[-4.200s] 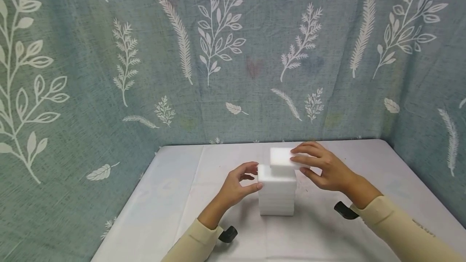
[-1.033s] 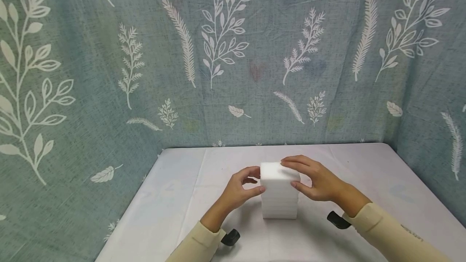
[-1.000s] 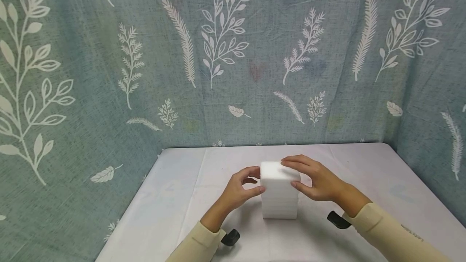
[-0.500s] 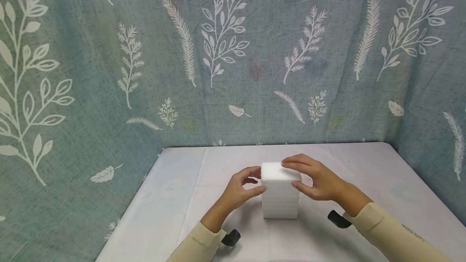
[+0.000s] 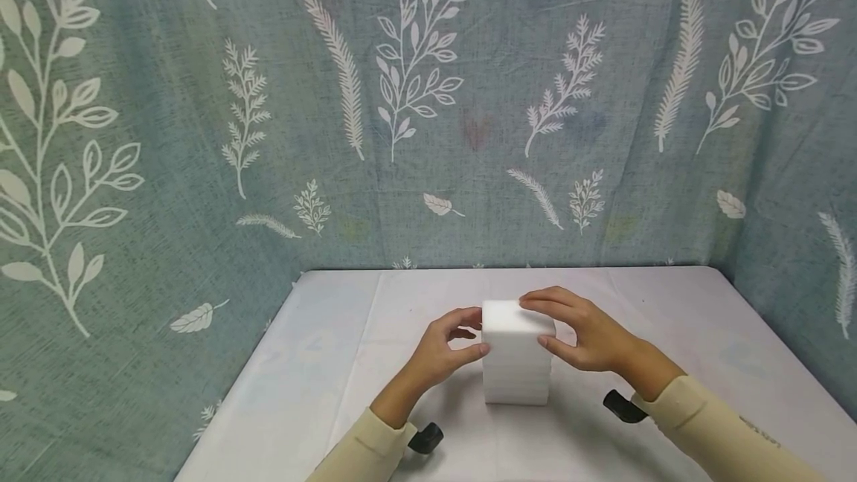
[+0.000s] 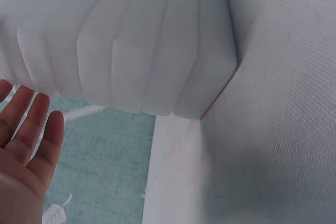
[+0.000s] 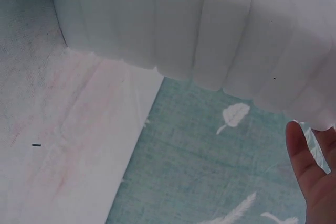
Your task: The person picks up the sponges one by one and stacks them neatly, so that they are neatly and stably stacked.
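Observation:
A stack of several white, sponge-like foam blocks (image 5: 515, 374) stands upright on the table, the top block (image 5: 515, 324) roughly in line with those below. My left hand (image 5: 435, 348) holds the upper left side, thumb at the front corner and fingers towards the back. On the right, my right hand (image 5: 589, 333) holds the top block, its thumb on the front and fingers on the upper far edge. Seen from the left wrist, the stack's layers (image 6: 152, 51) are slightly uneven, with my fingers (image 6: 34, 129) along the upper part. The right wrist view shows one finger (image 7: 296, 145) by the upper layers.
The white cloth-covered table (image 5: 335, 363) ends at a blue-green leaf-patterned curtain (image 5: 415, 229) behind and on both sides. Black camera mounts (image 5: 425, 438) sit under both wrists, just above the tabletop.
About four seconds ago my right hand held a block above the stack, offset to the right and back. That block now rests on top. Over the last second the hands are nearly still.

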